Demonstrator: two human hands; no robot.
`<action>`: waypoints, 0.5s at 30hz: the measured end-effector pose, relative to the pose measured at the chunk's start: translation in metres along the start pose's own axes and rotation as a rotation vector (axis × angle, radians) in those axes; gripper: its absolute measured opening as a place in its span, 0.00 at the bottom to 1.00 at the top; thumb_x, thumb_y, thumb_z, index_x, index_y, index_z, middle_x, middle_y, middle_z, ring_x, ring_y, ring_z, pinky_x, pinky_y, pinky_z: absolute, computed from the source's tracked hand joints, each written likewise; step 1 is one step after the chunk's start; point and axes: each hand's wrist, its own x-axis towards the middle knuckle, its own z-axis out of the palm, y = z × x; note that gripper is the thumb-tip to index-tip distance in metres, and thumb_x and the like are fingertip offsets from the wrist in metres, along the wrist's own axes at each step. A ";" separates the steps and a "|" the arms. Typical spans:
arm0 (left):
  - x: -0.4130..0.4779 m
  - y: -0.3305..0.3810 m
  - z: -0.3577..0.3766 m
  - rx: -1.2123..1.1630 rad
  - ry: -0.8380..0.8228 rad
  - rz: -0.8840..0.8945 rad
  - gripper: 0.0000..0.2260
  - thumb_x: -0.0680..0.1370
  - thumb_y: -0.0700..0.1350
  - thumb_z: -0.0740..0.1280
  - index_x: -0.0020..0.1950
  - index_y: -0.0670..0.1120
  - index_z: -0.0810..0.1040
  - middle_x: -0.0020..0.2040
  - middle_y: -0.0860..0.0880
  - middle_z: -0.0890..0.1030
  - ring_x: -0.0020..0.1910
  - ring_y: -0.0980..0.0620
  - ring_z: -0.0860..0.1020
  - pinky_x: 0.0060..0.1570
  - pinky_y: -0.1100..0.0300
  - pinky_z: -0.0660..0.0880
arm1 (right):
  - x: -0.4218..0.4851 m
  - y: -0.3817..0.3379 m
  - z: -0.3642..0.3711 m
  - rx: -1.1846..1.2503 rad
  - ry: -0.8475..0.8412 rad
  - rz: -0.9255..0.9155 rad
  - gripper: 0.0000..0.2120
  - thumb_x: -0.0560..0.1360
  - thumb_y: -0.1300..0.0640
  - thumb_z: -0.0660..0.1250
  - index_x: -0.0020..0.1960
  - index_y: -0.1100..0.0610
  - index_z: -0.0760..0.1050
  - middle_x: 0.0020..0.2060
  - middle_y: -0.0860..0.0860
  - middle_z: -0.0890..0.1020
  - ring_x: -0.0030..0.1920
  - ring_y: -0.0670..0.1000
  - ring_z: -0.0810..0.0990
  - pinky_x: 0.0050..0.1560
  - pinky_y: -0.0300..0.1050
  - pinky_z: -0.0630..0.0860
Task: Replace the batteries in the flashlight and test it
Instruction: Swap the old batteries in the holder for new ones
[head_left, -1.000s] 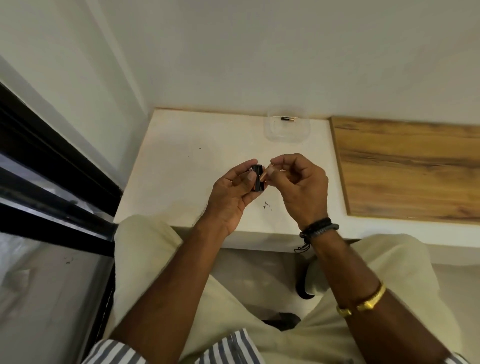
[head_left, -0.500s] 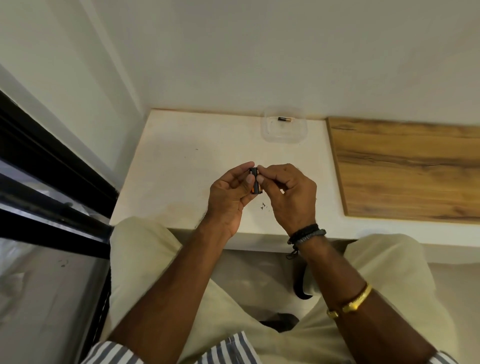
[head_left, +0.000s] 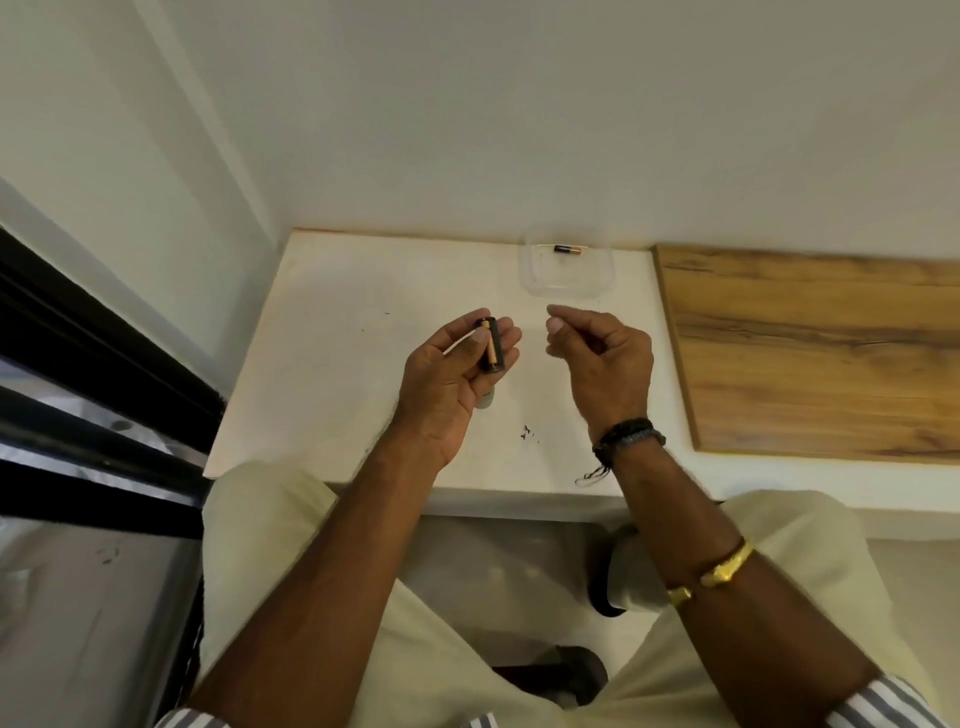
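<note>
My left hand (head_left: 452, 374) lies palm up over the white table (head_left: 337, 353) and holds a small black battery holder (head_left: 492, 345) with a copper-and-black battery seated in it, thumb pressed on its side. My right hand (head_left: 602, 358) hovers a short way to the right, apart from the holder, with curled fingers, thumb and forefinger close together, and nothing seen in it. A spare battery (head_left: 567, 250) lies in a clear plastic container (head_left: 569, 283) at the back of the table. A small pale object (head_left: 487, 401) peeks out on the table under my left hand.
A wooden board (head_left: 810, 353) lies on the table at the right. The wall runs close behind the table. A dark window frame (head_left: 104, 364) stands at the left. My knees in pale trousers sit below the table's front edge. Small dark specks (head_left: 527, 432) mark the tabletop.
My hands were pressed together around the holder. Now the right hand has pulled away to the right, and the left hand has opened palm up, showing the battery in the holder.
</note>
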 end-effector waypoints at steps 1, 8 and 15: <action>0.004 0.002 -0.001 -0.016 0.003 0.005 0.14 0.82 0.37 0.61 0.68 0.36 0.73 0.62 0.37 0.81 0.60 0.39 0.81 0.61 0.49 0.77 | 0.011 0.000 0.001 0.018 0.016 0.032 0.07 0.76 0.61 0.74 0.54 0.55 0.86 0.44 0.52 0.88 0.41 0.51 0.86 0.49 0.51 0.85; 0.034 0.017 -0.013 -0.097 0.068 -0.006 0.14 0.83 0.39 0.59 0.69 0.38 0.73 0.61 0.37 0.81 0.58 0.41 0.82 0.56 0.54 0.80 | 0.108 0.016 0.010 -0.128 0.057 0.097 0.05 0.76 0.61 0.74 0.50 0.55 0.86 0.41 0.50 0.87 0.38 0.47 0.86 0.48 0.49 0.86; 0.058 0.012 -0.028 -0.156 0.138 -0.038 0.15 0.81 0.38 0.63 0.67 0.36 0.73 0.61 0.36 0.80 0.59 0.41 0.81 0.58 0.53 0.79 | 0.188 0.057 0.023 -0.522 -0.014 0.109 0.06 0.74 0.59 0.73 0.49 0.53 0.87 0.45 0.53 0.88 0.47 0.53 0.86 0.53 0.42 0.82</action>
